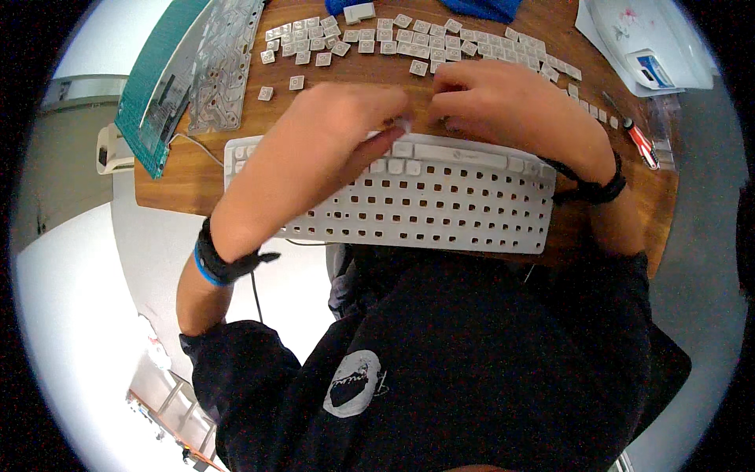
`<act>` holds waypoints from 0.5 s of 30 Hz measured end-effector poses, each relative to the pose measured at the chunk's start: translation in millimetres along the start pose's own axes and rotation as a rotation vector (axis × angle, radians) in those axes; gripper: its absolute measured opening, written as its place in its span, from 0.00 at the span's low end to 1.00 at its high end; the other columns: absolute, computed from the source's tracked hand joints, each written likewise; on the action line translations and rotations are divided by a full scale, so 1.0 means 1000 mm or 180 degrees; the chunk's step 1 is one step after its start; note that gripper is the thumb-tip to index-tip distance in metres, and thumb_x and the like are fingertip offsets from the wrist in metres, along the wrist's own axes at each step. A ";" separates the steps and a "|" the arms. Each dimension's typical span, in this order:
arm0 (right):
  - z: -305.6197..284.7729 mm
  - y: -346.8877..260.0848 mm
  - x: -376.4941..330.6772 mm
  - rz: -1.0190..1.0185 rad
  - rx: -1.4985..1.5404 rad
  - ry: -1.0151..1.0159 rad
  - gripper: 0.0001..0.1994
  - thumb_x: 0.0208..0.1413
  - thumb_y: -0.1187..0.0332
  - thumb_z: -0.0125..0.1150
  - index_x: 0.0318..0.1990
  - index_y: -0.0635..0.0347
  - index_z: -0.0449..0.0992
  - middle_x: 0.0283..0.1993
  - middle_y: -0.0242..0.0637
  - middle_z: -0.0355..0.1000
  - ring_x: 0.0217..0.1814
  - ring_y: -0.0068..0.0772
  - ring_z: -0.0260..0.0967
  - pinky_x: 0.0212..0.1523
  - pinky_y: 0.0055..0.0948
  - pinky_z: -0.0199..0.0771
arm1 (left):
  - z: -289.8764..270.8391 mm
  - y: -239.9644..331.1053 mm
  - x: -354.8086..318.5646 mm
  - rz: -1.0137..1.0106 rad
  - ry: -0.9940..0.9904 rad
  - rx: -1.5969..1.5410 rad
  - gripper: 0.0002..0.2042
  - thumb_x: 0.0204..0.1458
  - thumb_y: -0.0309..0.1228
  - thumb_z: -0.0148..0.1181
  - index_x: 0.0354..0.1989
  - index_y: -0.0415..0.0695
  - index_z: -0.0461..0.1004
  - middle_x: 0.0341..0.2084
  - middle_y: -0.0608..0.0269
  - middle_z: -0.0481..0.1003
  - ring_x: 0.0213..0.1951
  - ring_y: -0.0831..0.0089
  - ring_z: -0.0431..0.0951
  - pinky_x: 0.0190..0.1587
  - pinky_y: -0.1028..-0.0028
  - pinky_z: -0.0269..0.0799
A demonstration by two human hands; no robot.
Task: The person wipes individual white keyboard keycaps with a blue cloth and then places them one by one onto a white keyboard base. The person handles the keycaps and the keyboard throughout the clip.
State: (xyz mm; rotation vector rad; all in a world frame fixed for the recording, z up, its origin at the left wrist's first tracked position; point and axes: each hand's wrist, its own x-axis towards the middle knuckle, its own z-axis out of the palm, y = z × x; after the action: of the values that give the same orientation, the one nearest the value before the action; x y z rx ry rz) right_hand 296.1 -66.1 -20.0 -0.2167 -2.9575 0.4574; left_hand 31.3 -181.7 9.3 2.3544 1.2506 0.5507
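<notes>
Head view, looking down. The stripped white plastic keyboard frame [440, 204] lay flat on the brown wooden table [621, 212], against the near edge, in front of my torso. Most key sockets were bare square holes; only its far row carried a few white keys and the long bar.

My left hand [346, 118] sat over the frame's far left part, fingers curled together. Its fingertips pinched a small white keycap [403, 123] right at the frame's far edge. Grip looked closed on it, though blur smeared the detail.

My right hand [491, 98] hovered just beyond the frame's far edge, fingers bent down onto the table among the loose caps. Couldn't tell whether it held anything. The two hands were close together, fingertips nearly meeting above the frame's far row.

The scattered white loose keycaps [393, 39] lay in rough rows beyond both hands, spread across the table's far side. The translucent rubber membrane sheet [224, 63] and green circuit board [161, 79] lay at far left, overlapping. A red-handled screwdriver [641, 144] lay right of my right wrist. Black wrist straps on both arms.
</notes>
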 end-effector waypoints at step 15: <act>-0.003 0.003 -0.005 0.0169 0.0144 0.0019 0.08 0.64 0.65 0.66 0.45 0.56 0.77 0.48 0.42 0.75 0.50 0.56 0.80 0.48 0.51 0.83 | 0.037 0.044 -0.012 0.0065 -0.0153 0.0092 0.12 0.57 0.24 0.63 0.49 0.40 0.83 0.42 0.53 0.82 0.47 0.50 0.85 0.48 0.58 0.83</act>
State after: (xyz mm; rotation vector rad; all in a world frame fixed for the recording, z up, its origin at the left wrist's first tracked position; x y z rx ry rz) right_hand 302.0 -63.4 -18.9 -0.2914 -2.9379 0.5288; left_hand 74.5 -220.6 0.3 2.3922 1.2223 0.4828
